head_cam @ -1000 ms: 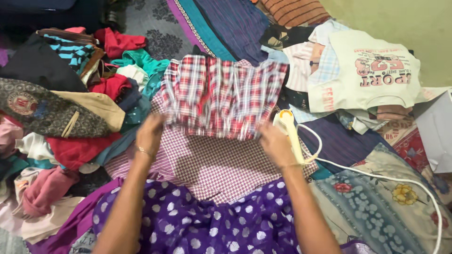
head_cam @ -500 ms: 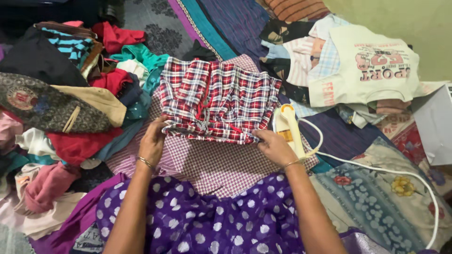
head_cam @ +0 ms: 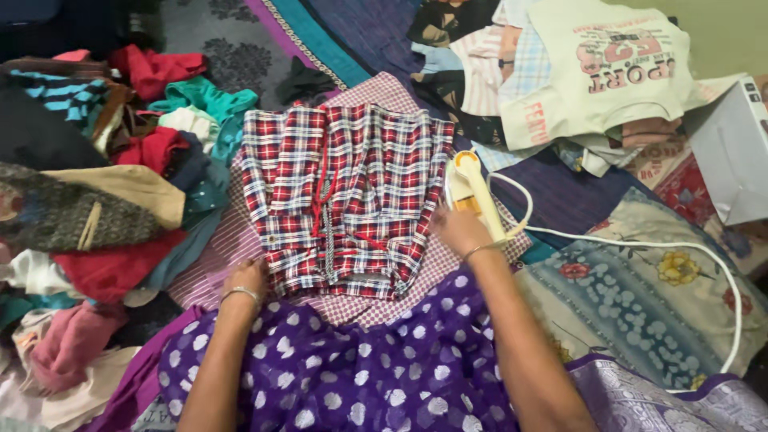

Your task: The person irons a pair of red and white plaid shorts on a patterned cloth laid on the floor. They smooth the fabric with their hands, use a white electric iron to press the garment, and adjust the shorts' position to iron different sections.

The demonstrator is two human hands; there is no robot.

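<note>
Plaid garment (head_cam: 344, 196) now spread flat on checked cloth (head_cam: 240, 240); left hand (head_cam: 244, 280) pinning near hem, right hand (head_cam: 458, 230) loosely curled, shifted beside iron (head_cam: 472, 192)

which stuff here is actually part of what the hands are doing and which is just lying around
In use:
- red plaid garment, spread flat
- checked cloth beneath it
- left hand at its lower left corner
- right hand by its right edge
- cream iron with white cord

Lying about:
- heap of mixed clothes on the left
- folded stack topped by a pale printed shirt
- white box
- floral quilt
</note>
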